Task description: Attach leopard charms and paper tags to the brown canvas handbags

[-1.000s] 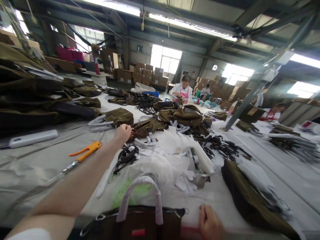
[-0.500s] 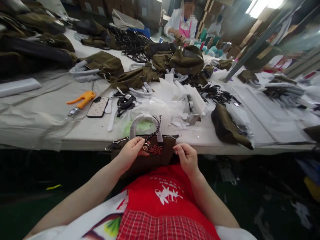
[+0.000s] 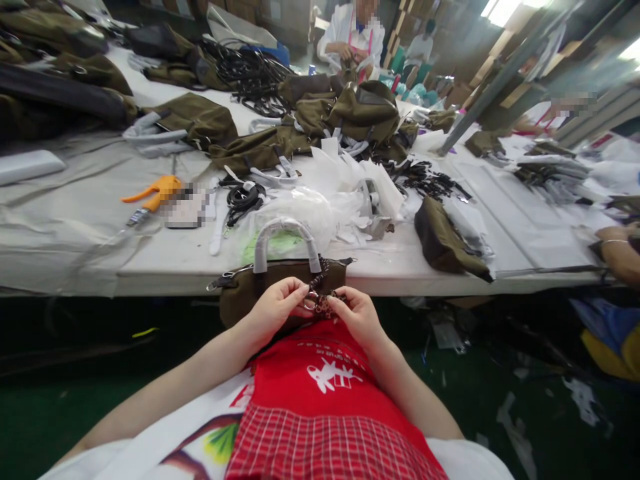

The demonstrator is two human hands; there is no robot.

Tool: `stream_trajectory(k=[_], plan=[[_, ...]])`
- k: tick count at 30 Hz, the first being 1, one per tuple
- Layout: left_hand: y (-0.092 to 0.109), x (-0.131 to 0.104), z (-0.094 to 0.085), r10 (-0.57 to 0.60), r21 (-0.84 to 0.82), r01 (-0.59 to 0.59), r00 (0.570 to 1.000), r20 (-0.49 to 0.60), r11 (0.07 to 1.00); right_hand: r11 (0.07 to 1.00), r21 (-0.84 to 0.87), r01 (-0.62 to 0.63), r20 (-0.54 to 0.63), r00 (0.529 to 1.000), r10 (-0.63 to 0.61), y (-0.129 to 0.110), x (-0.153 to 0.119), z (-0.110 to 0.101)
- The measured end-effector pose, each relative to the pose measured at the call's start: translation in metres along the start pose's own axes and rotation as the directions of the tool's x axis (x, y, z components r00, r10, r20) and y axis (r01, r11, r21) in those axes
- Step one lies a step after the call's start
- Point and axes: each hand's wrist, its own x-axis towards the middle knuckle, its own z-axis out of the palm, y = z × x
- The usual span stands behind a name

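Observation:
A brown-green handbag (image 3: 234, 300) stands upright against the table's front edge, close to my red apron. Its arched handle (image 3: 286, 224) is wrapped in pale covering, and a dark braided cord (image 3: 324, 268) hangs from the handle's right foot. My left hand (image 3: 277, 303) is closed, pinching a metal ring (image 3: 311, 300) at the cord's lower end. Thumb and fingers of my right hand (image 3: 359, 317) close on a reddish-brown patterned charm (image 3: 325, 307) beside the ring. The fingers partly cover both pieces.
On the table (image 3: 150, 257) lie an orange air gun (image 3: 157, 193), a blurred-out phone (image 3: 187, 208), coiled black straps (image 3: 245, 200) and clear plastic wrap (image 3: 305, 207). Another bag (image 3: 445, 237) rests at right. More bags (image 3: 365, 113) are piled behind. A co-worker (image 3: 353, 40) stands across the table.
My right hand has moved left from beside the bag and now grips the charm. My left hand still pinches the ring, now slightly further right. The view has shifted slightly.

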Motion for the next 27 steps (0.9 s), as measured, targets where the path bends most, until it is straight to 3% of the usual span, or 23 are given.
stream_trajectory(k=[3, 6, 12, 17, 21, 24, 27], plan=[[0.004, -0.002, 0.001, 0.071, 0.011, -0.070, 0.996, -0.058, 0.997, 1.000, 0.027, 0.014, -0.010, 1.000, -0.014, 0.000, -0.002, -0.002], [0.007, -0.004, 0.001, 0.112, 0.068, -0.106, 0.990, -0.084, 0.992, 1.000, 0.005, 0.026, 0.051, 0.998, -0.026, -0.002, -0.002, -0.006], [0.004, -0.005, 0.001, 0.077, 0.139, -0.077, 0.997, 0.006, 0.987, 0.994, -0.102, 0.034, 0.244, 0.970, -0.008, -0.011, -0.002, -0.006], [-0.003, -0.002, 0.003, 0.066, 0.156, -0.068, 0.998, 0.018, 0.985, 0.981, -0.194, 0.012, 0.168, 0.986, 0.021, -0.010, -0.005, 0.006], [-0.001, -0.003, 0.001, 0.093, 0.098, -0.093, 0.996, 0.002, 0.991, 0.995, -0.101, -0.023, 0.094, 0.995, 0.033, -0.007, -0.006, 0.007], [0.000, -0.005, -0.002, 0.170, 0.243, -0.184, 0.982, 0.077, 0.952, 0.998, -0.045, -0.043, 0.030, 0.999, 0.044, -0.005, -0.007, 0.006], [-0.001, -0.008, -0.002, 0.306, 0.424, -0.355, 0.935, 0.180, 0.833, 0.998, -0.058, -0.026, -0.012, 1.000, 0.025, -0.004, -0.007, 0.005]])
